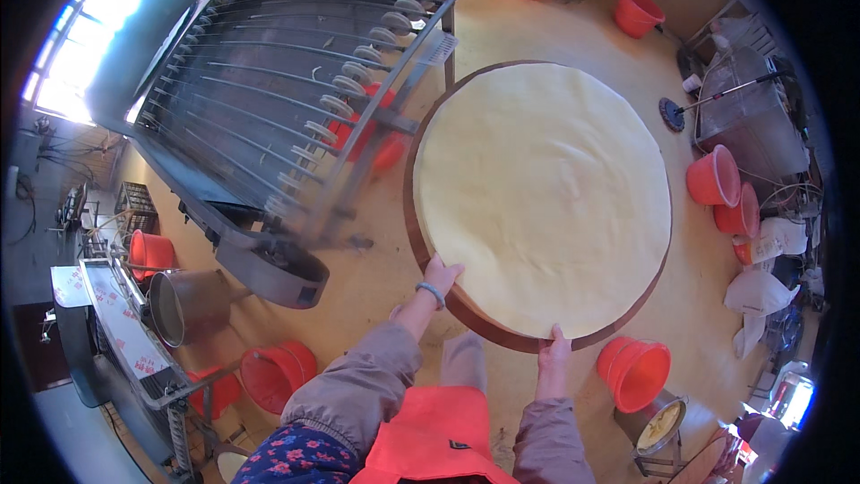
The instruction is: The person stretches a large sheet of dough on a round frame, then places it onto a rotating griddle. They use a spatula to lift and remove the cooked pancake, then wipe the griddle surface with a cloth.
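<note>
A large, round, pale-yellow sheet [546, 188] lies on a wider round brown board [414, 193] in front of me. Its surface has a few soft wrinkles near the middle. My left hand [441, 280], with a bluish bracelet at the wrist, grips the sheet's near-left edge, thumb on top. At the near edge, further right, my right hand [555, 357] pinches the sheet's rim with its thumb over it. The other fingers of both hands are mostly hidden. Which layers they hold besides the sheet cannot be made out.
At the left stands a metal machine [260, 81] with long rods and pale discs, its near side close to the board. A red bucket [634, 372] and a metal pot [663, 421] stand near right. More red buckets [714, 177] line the right side; a brush [674, 114] leans there.
</note>
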Demonstrator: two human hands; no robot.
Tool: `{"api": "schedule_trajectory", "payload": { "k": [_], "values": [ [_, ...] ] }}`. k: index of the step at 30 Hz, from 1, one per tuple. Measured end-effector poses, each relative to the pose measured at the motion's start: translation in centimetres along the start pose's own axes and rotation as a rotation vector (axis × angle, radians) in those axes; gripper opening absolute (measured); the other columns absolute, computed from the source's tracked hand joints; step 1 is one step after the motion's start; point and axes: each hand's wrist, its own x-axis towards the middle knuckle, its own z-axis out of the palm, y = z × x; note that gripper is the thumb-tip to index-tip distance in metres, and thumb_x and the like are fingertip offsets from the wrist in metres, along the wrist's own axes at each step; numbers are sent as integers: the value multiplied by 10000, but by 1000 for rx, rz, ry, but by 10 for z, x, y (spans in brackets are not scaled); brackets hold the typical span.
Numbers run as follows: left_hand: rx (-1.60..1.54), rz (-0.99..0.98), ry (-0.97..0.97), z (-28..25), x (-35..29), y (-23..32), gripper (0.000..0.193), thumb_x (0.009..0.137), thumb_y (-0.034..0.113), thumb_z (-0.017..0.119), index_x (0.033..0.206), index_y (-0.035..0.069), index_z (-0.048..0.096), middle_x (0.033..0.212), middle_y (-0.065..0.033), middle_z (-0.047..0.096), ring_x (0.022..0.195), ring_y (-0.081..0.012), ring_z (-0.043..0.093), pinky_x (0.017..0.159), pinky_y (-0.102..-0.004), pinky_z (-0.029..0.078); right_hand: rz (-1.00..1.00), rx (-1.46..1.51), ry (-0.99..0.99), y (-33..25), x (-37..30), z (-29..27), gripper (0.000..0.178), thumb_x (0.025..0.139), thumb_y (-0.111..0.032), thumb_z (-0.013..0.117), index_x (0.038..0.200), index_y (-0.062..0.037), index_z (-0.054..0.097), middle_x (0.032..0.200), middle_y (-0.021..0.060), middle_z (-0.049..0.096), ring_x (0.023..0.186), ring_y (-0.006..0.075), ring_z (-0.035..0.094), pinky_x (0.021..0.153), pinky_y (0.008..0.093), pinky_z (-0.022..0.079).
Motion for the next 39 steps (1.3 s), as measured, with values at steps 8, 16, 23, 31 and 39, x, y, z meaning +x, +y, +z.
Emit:
{"api": "schedule_trajectory", "payload": {
  "k": [8, 16, 23, 31, 39],
  "values": [
    [-141, -109, -58, -25, 34, -35, 372, 762, 36, 652, 1095, -8, 493, 1018, -101, 619, 906, -208, 616, 780, -305, 517, 79, 83, 40, 23, -16, 7, 454, 900, -53, 519, 1312, -187, 383, 1223, 62, 499, 1036, 222, 554, 780, 394, 533],
    [302, 108, 520, -55, 124, -19, 561, 698, 264, 723, 1159, 21, 518, 1141, -185, 567, 1066, -289, 553, 906, -379, 455, 77, 36, 57, 28, -19, 9, 422, 889, -95, 557, 1279, -197, 430, 1158, 43, 532, 1015, 217, 554, 817, 413, 516],
    [42, -157, 137, -71, 198, 49, 489, 732, 277, 674, 1151, 45, 574, 1179, -164, 584, 1112, -274, 540, 898, -388, 446, 81, 57, 34, 36, -7, -7, 389, 879, -97, 570, 1241, -154, 440, 1124, 56, 538, 975, 230, 558, 798, 432, 503],
    [129, -18, 397, -63, 190, 55, 194, 696, 67, 648, 878, 87, 585, 852, -81, 606, 753, -192, 585, 703, -347, 491, 99, 113, 54, 40, 0, -8, 397, 875, -107, 558, 1252, -126, 435, 1154, 86, 536, 1008, 247, 559, 798, 434, 505],
    [-503, -182, -231, -79, 160, 27, 330, 867, 146, 593, 1145, -25, 535, 1119, -161, 599, 996, -285, 604, 871, -421, 512, 144, 78, 60, 32, -17, 7, 374, 837, -50, 572, 1189, -83, 450, 1104, 90, 566, 999, 246, 569, 804, 427, 511]
  ]
}}
